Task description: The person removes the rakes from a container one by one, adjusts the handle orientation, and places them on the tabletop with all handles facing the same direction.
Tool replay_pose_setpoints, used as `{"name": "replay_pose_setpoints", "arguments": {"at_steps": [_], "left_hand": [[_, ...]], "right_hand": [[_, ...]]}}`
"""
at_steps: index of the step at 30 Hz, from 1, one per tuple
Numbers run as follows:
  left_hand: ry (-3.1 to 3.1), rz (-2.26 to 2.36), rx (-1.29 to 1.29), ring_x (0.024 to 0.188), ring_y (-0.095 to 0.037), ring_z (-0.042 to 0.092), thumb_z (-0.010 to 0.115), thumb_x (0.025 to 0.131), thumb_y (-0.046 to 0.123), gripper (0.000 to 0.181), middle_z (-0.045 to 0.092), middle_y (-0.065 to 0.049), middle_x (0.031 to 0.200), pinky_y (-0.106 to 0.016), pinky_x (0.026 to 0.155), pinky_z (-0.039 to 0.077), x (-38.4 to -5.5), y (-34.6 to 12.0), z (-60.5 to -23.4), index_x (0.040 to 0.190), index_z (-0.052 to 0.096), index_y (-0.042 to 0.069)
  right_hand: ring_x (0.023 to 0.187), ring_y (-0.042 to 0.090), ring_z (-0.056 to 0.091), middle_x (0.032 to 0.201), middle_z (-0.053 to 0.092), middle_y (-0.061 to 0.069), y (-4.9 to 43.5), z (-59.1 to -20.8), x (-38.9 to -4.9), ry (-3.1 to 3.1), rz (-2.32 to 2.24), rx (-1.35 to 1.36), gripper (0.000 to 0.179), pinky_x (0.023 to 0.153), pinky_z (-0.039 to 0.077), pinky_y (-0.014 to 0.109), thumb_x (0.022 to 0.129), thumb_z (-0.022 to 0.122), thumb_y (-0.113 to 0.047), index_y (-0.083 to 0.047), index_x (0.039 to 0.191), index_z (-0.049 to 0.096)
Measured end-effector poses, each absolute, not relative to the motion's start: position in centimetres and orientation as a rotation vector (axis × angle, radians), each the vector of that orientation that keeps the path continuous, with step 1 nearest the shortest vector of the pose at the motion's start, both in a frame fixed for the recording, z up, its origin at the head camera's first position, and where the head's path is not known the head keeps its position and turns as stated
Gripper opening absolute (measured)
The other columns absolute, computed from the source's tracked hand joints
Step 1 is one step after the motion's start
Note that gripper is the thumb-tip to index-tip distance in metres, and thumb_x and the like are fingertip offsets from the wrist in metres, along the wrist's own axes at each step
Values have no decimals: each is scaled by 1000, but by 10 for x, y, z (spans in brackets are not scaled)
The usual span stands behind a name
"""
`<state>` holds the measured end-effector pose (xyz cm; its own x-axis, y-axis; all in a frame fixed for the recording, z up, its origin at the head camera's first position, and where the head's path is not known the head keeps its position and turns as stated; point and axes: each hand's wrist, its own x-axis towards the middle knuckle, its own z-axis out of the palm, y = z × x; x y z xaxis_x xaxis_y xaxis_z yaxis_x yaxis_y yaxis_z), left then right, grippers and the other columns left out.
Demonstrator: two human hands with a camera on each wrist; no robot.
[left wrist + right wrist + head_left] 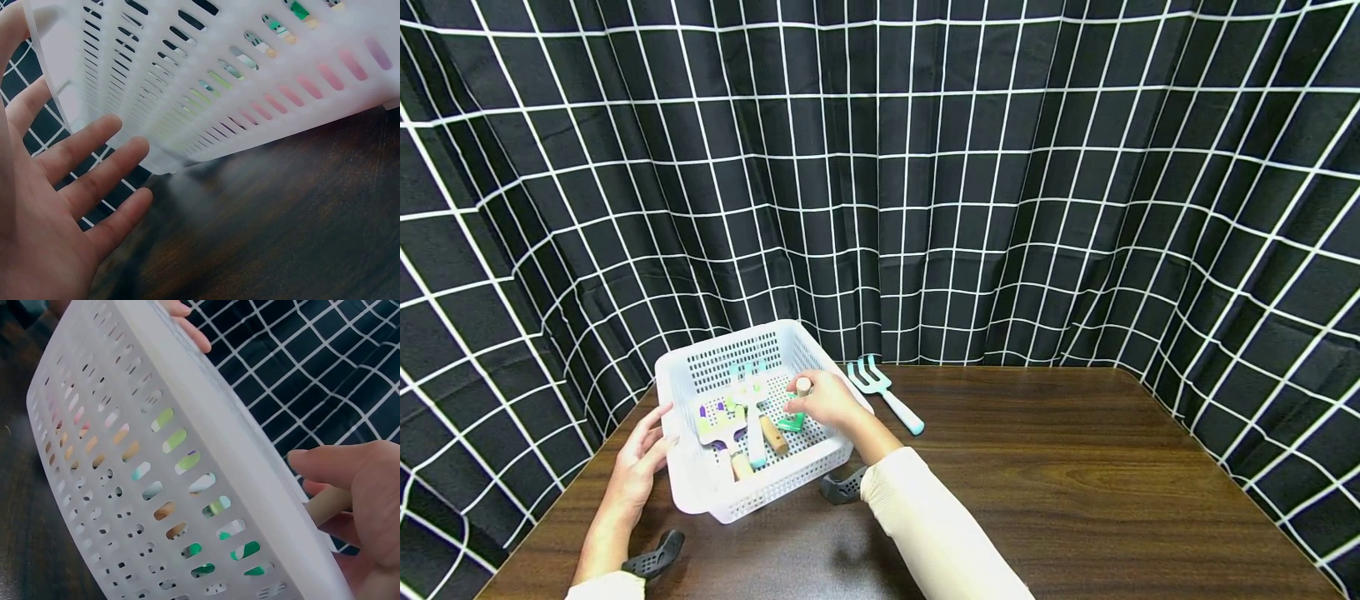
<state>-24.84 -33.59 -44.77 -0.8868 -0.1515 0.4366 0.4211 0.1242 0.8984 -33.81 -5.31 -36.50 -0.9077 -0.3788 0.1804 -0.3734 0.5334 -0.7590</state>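
Observation:
A white perforated plastic basket (775, 481) stands on the table, tools lying inside it. My right hand (827, 402) reaches over its right rim and grips a light wooden handle (331, 505). Right below those fingers lies something green (792, 423), maybe this tool's head; the join is hidden. Against the outside of the basket's left wall rests my left hand (638, 462), its fingers spread and fairly straight in the left wrist view. Inside, a white-and-turquoise hand fork (755, 429) lies beside a wooden handle (773, 435) and a pale tool with a wooden handle (741, 465).
Another white-and-turquoise hand fork (901, 411) lies on the table just right of the basket. The brown wooden table (1075, 467) extends far to the right. A black curtain with white grid lines (970, 208) hangs behind and at both sides.

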Motion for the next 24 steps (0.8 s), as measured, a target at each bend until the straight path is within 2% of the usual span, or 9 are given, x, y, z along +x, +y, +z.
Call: {"name": "replay_pose_setpoints", "arguments": {"at_steps": [12, 24], "left_hand": [[-1985, -1817, -250, 92, -1, 60, 51, 99, 4, 47, 62, 10, 105, -16, 76, 47, -247, -337, -448, 144, 38, 2], [-2014, -1809, -218, 91, -1, 60, 51, 100, 7, 47, 62, 11, 105, -15, 75, 47, -247, -336, -446, 144, 37, 2]], "right_hand": [[63, 8, 48, 73, 62, -5, -50, -366, -336, 2829, -1519, -736, 7, 64, 41, 23, 82, 75, -11, -11, 85, 69], [77, 11, 55, 89, 67, -2, -48, -366, -335, 2844, -1494, -710, 6, 71, 44, 25, 83, 76, -15, -14, 86, 71]]}}
